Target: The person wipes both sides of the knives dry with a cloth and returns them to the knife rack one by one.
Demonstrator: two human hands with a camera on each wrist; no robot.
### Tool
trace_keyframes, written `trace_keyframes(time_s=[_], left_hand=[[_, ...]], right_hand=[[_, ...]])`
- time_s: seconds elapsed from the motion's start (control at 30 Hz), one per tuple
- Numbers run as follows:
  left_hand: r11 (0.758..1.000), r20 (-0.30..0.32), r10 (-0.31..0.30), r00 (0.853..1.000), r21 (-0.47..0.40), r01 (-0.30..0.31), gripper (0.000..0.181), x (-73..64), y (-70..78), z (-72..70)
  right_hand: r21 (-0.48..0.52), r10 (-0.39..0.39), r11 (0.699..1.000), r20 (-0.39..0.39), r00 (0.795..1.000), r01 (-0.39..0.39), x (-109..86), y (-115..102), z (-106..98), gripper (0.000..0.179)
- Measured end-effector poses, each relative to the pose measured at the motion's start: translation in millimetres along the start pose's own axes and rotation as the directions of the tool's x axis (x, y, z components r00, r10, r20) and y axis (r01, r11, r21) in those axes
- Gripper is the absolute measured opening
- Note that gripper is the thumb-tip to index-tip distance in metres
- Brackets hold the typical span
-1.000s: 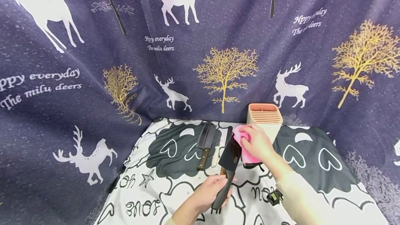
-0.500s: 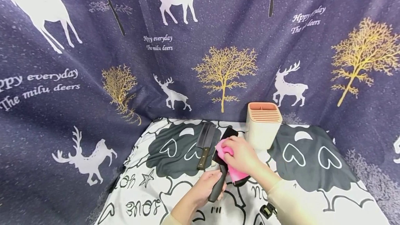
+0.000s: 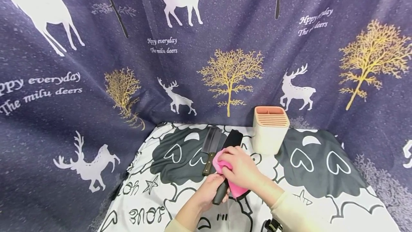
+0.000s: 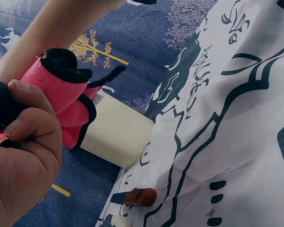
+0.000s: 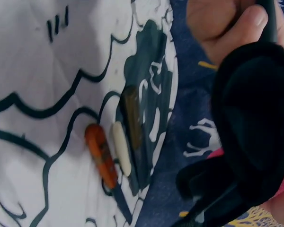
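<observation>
My left hand [image 3: 207, 191] grips the black handle of a cleaver [image 3: 234, 139], its dark blade pointing away and tilted up. My right hand [image 3: 240, 165] holds a pink cloth [image 3: 237, 189] with black edging, pressed on the blade close to the handle. The cloth hides the blade's lower part. In the left wrist view, curled fingers of the left hand [image 4: 31, 156] wrap the handle beside the hanging cloth [image 4: 61, 94]. The dark side of the cloth [image 5: 251, 104] covers much of the right wrist view.
A second cleaver [image 3: 212, 140] with a brown handle lies left of the hands. Beside it lie a white-handled knife [image 5: 121, 149] and an orange-brown-handled knife [image 5: 102, 153]. A white knife block [image 3: 271, 137] with an orange slotted top stands at the back right. A patterned curtain [image 3: 180, 63] hangs behind.
My right hand has slid the cloth from the blade's far end down and left toward the handle. The left hand, still gripping the cleaver, has shifted slightly.
</observation>
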State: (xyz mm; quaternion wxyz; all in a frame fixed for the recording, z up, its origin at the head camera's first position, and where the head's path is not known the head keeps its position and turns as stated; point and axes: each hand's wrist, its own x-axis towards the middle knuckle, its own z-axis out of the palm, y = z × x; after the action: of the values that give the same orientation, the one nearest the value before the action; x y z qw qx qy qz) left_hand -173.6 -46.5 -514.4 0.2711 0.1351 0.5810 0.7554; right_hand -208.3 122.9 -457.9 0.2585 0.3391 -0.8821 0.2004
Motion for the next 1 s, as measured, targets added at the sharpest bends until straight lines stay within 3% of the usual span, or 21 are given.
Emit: trace_keyframes(time_s=[0.37,0.67,0.87,1.0], left_hand=[[0.999,0.095,0.051,0.994,-0.023,-0.049,0.028,-4.1,0.1,1.5],[0.999,0.099,-0.039,0.994,0.018,0.038,0.048,-10.0,-0.7,11.0],[0.998,0.136,-0.029,0.990,0.064,0.020,0.048,-12.4,-3.8,15.1],[0.996,0.149,-0.012,0.989,0.086,-0.001,0.047,-12.3,-5.9,15.0]], right_hand=[[0.019,0.009,1.000,-0.004,1.000,-0.009,3.1,35,3,0.023],[0.003,0.165,0.986,-0.008,0.986,-0.165,0.9,85,-4,0.031],[0.018,0.270,0.963,-0.009,0.963,-0.269,-5.3,103,-6,0.033],[0.016,0.261,0.965,-0.023,0.965,-0.261,-6.6,105,-4,0.031]])
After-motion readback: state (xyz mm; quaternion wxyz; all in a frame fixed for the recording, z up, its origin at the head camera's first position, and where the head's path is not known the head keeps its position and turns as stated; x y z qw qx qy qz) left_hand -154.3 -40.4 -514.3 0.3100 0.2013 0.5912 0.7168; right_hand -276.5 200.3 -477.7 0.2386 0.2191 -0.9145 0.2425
